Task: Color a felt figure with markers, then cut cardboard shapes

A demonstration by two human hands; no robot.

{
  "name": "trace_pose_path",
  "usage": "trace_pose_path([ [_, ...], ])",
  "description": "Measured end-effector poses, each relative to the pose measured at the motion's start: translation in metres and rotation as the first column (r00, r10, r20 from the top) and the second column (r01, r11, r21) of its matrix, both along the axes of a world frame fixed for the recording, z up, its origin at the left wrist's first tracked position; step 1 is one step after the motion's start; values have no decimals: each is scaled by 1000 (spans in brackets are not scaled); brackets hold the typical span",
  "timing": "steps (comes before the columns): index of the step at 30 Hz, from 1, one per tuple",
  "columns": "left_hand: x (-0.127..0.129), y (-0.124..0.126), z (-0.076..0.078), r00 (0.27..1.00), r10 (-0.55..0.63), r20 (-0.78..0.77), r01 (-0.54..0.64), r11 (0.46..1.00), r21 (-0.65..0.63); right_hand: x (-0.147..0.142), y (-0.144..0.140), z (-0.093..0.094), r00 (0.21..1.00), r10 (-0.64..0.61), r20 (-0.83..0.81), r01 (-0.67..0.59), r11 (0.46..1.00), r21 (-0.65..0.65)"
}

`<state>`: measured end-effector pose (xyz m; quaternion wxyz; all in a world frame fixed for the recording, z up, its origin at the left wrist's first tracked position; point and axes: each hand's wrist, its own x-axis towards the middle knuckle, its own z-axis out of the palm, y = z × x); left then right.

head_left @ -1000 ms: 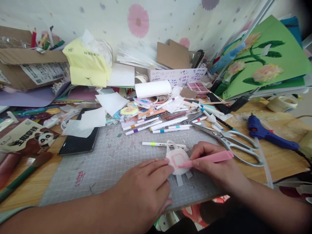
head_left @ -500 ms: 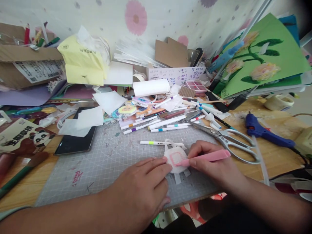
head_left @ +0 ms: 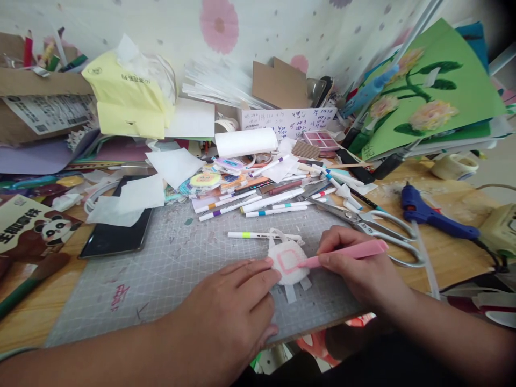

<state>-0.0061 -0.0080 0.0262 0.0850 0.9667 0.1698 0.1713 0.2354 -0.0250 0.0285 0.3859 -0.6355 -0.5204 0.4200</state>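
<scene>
White paper piece (head_left: 288, 262) lies on cutting mat (head_left: 181, 269), between both hands. A pink outline (roughly square) looks closed; inside is uncoloured. Right hand (head_left: 358, 271) grips pink marker (head_left: 346, 252), tip on the outline's right edge. Left hand (head_left: 234, 314) flat, fingertips pinning the piece's left rim. Scissors (head_left: 374, 228) just beyond right hand.
</scene>
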Motion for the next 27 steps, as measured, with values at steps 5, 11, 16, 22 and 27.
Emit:
trace_pose_path([
  [5, -2, 1, -2, 1000, 2, 25, -2, 1000, 5, 5, 1, -7, 993, -44, -109, 49, 998, 44],
  [11, 0, 1, -2, 1000, 20, 19, -21, 1000, 13, 3, 4, -8, 993, -18, -116, 23, 999, 42],
  [16, 0, 1, -5, 999, 5, 36, -5, 1000, 23, 4, 4, -12, 992, -25, -125, 31, 998, 48],
  [22, -1, 2, -8, 999, 1, 54, -4, 998, 56, 4, 3, -12, 986, -4, -168, 8, 1000, 28],
  [27, -1, 0, -5, 1000, 20, 15, -21, 1000, 15, 5, 4, -15, 992, -17, -126, 21, 999, 35],
])
